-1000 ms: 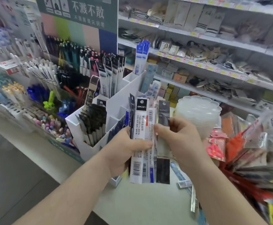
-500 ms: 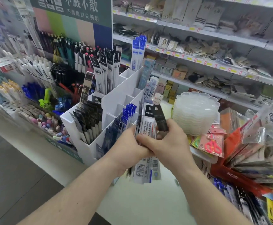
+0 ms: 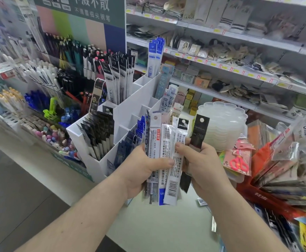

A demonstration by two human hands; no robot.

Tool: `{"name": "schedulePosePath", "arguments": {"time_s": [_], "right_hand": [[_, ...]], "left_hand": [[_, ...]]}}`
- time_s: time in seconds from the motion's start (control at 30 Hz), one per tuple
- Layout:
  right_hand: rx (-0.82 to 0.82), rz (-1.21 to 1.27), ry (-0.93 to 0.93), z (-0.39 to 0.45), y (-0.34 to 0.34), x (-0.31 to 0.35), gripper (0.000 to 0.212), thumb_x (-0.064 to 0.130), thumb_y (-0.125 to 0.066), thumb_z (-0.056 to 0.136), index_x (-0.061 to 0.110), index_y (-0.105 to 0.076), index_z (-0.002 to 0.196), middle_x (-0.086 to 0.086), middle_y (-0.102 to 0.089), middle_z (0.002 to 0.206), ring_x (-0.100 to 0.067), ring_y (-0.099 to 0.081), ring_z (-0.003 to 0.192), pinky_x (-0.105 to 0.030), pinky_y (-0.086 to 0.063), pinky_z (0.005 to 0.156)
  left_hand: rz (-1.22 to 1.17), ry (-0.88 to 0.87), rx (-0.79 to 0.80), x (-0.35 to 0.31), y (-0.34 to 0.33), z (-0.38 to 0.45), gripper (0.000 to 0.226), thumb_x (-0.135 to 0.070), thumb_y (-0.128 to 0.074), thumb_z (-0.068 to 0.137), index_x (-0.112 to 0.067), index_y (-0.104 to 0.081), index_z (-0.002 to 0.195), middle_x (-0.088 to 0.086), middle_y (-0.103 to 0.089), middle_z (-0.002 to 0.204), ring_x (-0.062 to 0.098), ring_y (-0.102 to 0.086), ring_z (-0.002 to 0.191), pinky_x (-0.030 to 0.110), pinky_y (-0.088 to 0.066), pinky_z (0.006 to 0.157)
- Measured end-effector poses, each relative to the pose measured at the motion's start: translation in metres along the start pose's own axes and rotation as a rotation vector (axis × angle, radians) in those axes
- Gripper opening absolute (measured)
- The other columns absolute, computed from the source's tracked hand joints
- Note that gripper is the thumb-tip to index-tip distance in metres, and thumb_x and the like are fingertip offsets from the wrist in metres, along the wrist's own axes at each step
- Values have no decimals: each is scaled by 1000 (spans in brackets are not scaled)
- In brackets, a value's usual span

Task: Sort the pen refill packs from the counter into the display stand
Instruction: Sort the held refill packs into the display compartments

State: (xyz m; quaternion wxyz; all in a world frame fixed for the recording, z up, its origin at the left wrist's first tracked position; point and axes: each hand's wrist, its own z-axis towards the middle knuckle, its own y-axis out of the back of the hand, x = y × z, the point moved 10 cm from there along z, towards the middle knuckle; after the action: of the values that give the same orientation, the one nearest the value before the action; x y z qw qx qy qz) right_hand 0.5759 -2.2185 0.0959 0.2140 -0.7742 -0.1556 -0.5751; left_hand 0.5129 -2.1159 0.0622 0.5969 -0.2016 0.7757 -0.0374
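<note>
Refill packs, a fanned bunch of long clear and white plastic sleeves [image 3: 164, 157], sit upright just in front of the white compartmented display stand [image 3: 135, 104], likely spread so their labels can be read. Left hand [image 3: 141, 168] grips the bunch; right hand [image 3: 201, 160] pinches a black pack [image 3: 196, 135] with curled fingers (half a second ago this pack overlapped the others; now it stands apart).

White shop shelves [image 3: 239, 44], pale counter [image 3: 166, 224], grey floor [image 3: 12, 179]

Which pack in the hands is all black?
The black refill pack at the right edge of the fan, pinched by the right hand; the others are white.
</note>
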Motion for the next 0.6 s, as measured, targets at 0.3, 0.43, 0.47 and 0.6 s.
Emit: {"name": "schedulePosePath", "arguments": {"time_s": [0.3,0.43,0.47,0.6], "right_hand": [[-72,84,3,0,14,-3,13,6,-58,97,-2,-64,105,-11,-77,93,-25,-76,83,-32,-61,63],[-138,39,20,-1,26,0,11,7,-56,99,2,-64,92,-12,-76,81,-28,-74,72,-37,-61,59],[-179,26,37,-2,31,2,12,7,-58,97,2,-64,89,-14,-75,79,-33,-73,73,-43,-61,63],[-179,0,112,-5,36,13,11,5,-69,90,5,-64,80,-10,-64,61,-33,-64,61,-34,-56,61]], "left_hand": [[-55,14,-80,5,1,5,45,9,-67,82,-7,-61,124,17,-73,108,35,-72,96,51,-59,79],[-49,15,-77,5,2,6,52,8,-71,77,-6,-58,126,18,-72,111,38,-71,99,59,-56,85],[-47,11,-84,5,3,5,58,4,-73,71,-5,-58,126,18,-72,111,39,-71,99,60,-56,85],[-25,-41,-106,-2,7,5,67,-3,-73,61,-5,-58,126,19,-72,111,38,-70,100,58,-56,86]]}}
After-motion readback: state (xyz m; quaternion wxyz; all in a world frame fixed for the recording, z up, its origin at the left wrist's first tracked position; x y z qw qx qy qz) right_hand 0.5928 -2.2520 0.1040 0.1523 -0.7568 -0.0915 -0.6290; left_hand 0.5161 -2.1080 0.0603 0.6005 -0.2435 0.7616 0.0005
